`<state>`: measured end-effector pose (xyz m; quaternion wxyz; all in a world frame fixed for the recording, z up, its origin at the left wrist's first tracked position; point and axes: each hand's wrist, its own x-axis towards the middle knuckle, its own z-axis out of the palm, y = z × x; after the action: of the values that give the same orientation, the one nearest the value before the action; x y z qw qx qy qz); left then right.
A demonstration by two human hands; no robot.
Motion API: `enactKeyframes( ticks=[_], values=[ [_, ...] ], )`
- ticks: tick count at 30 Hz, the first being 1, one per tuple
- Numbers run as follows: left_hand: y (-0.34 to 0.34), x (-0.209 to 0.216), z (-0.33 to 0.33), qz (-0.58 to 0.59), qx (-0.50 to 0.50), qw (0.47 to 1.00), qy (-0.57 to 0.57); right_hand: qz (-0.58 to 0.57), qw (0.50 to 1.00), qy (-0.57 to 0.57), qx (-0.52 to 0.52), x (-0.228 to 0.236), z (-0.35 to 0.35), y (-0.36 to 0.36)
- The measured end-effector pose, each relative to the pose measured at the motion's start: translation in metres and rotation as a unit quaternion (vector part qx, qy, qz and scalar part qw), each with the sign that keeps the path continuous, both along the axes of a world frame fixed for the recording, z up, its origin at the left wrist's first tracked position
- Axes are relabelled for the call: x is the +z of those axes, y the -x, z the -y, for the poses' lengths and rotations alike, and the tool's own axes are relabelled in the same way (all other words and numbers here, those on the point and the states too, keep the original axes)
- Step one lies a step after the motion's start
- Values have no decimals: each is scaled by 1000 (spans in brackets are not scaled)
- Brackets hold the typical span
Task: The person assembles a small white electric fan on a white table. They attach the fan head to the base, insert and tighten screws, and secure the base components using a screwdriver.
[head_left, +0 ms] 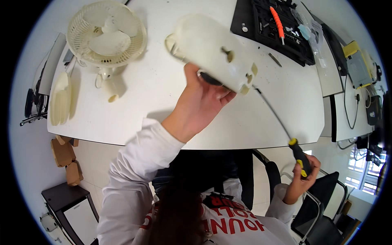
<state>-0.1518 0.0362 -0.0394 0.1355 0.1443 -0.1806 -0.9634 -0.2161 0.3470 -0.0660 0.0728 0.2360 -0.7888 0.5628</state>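
My left hand [200, 104] grips a cream plastic housing [204, 41] from its near side, holding it tilted above the white table. The housing is long and rounded, with a few holes towards its right end; a dark part [210, 79] shows by my fingers. In my right hand [305, 177] is a long screwdriver [274, 111] with a black and yellow handle, fingers wrapped round it off the table's near edge. Its shaft slants up and left, and the tip is beside the housing's right end; whether they touch I cannot tell.
A cream fan head [107, 45] lies at the far left, near a long cream shell [61, 100]. At the back right is a black tool case [261, 28] with an orange-handled tool [277, 24] on it. A thin metal piece [275, 59] and a plastic bag [318, 38] are close by.
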Motion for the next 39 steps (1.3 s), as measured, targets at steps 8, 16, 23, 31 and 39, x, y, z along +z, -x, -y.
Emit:
enactKeyframes(
  ticks=[8, 16, 23, 31, 39],
  values=[
    [-66, -5, 18, -35, 106, 994, -22, -33, 998, 9, 50, 28, 14, -3],
    [-102, -27, 15, -116, 157, 980, -40, 38, 987, 26, 154, 30, 50, -13],
    [-106, -44, 22, -110, 198, 972, -59, -11, 990, -16, 139, 34, 69, -20],
    [-108, -50, 20, -64, 218, 973, -43, -49, 988, -40, 142, 40, 77, -18],
    [-106, -32, 23, -89, 194, 976, 38, -44, 989, -54, 128, 45, 80, -12]
  ],
)
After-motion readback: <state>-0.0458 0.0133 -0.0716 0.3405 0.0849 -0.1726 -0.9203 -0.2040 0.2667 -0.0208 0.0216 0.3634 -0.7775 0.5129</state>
